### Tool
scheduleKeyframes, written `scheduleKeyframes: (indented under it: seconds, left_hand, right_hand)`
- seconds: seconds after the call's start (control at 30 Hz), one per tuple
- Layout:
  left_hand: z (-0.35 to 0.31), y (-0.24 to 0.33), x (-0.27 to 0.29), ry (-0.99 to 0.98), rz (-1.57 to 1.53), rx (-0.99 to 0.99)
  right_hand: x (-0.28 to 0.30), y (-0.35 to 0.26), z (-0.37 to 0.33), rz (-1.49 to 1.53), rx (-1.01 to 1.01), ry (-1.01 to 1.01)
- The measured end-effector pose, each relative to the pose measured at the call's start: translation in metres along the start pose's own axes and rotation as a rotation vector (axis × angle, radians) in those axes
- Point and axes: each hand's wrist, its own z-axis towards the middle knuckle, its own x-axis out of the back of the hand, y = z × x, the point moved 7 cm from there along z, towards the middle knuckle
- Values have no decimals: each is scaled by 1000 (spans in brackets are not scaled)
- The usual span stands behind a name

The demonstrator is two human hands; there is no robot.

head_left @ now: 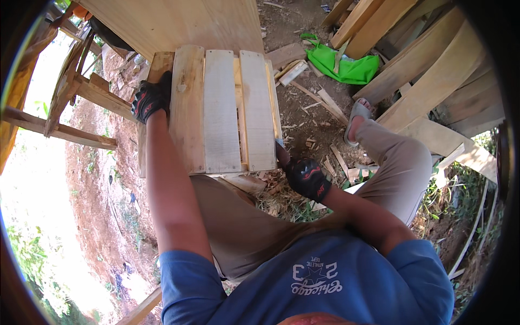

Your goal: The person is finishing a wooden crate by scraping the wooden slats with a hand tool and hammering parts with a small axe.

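Observation:
A slatted wooden panel (pixel 223 111) made of pale boards with gaps between them is in front of me, above my thigh. Its far end meets a wide, smooth board (pixel 184 24). My left hand (pixel 150 103), in a black glove with red marks, grips the panel's left edge near the far corner. At the near right corner is my right hand (pixel 306 176), in a matching glove with its fingers curled. A finger reaches up beside the panel's edge, by a small bluish patch; whatever this hand holds is hard to make out.
Rough timber frames (pixel 81 108) stand at the left. A bright green bag (pixel 341 64) lies on the ground beyond my sandalled foot (pixel 358 116). Long planks (pixel 433 70) lean at the right. Wood scraps and shavings (pixel 319 116) litter the soil.

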Motion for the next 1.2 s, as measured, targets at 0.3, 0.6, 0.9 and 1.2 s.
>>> scheduleKeyframes:
  seconds: [0.3,0.6,0.9,1.2]
  left_hand:
    - [2,3,-8,48,-16,-44]
    - [-1,-2,-3,45,-39,-19]
    - [-4,-3,5,74,-42,-21]
    - [-8,-1,5,54,-34,-25]
  right_hand:
    - [-46,54,13,78,-132,12]
    - [-32,3,-29,120,-43,-87]
    - [-6,23,8,-7,-90,-70]
    - [-8,-21,-6,-121,-10,-165]
